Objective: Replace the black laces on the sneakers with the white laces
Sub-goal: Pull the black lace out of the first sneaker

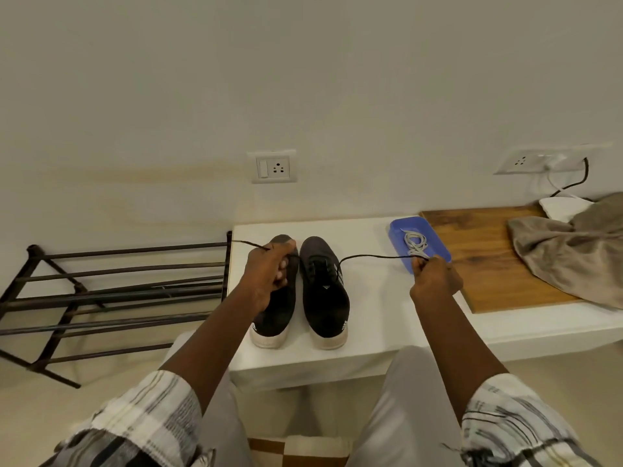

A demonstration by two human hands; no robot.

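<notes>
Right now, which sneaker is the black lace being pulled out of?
The right sneaker, nearer the blue tray: its black lace runs from its eyelets to the right hand. The left sneaker sits under the left hand.

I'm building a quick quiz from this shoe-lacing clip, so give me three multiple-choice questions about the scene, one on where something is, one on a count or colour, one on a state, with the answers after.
1. Where do the white laces lie?
A. in the blue tray
B. on the metal rack
C. on the wooden board

2. How many sneakers stand on the white table?
A. one
B. two
C. three

3. What is the state of the black lace?
A. tied in a bow
C. lying loose in the tray
B. pulled out to both sides by the hands

Answers:
1 A, the pale coil sits inside the tray right of the shoes.
2 B, the left sneaker and the right sneaker stand side by side.
3 B, the left hand and the right hand each grip an end, stretched from the right sneaker.
</notes>
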